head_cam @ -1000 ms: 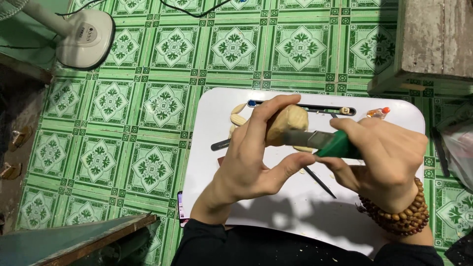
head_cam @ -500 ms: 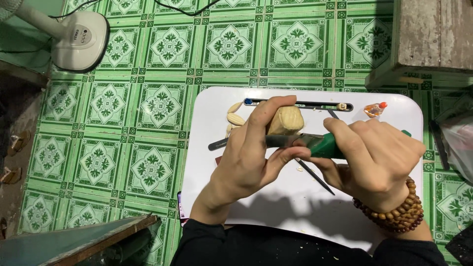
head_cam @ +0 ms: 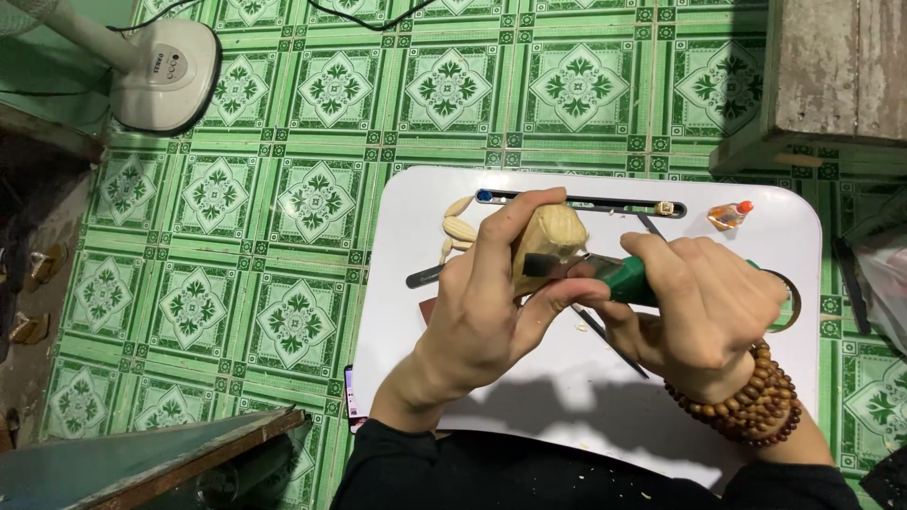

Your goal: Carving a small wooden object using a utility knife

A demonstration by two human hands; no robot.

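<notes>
Left hand [head_cam: 482, 307] clenched around pale wood piece [head_cam: 550, 241]; right hand [head_cam: 704, 307] grips green-handled chisel [head_cam: 605, 274], blade touching wood.

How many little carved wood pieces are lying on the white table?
3, all loose on the white table: a top piece, a middle piece and a lowest piece, beside the left hand. The hands may hide more.

Over the white rounded lap table [head_cam: 529, 397], the left hand [head_cam: 482, 312] grips a pale carved wooden piece [head_cam: 553, 236], just left of the right hand [head_cam: 704, 307] with its green-handled carving knife [head_cam: 619, 279]. Small pale wood pieces [head_cam: 458, 227] lie behind the left hand. A white fan base [head_cam: 165, 76] stands far left on the green patterned tile floor [head_cam: 283, 189].
</notes>
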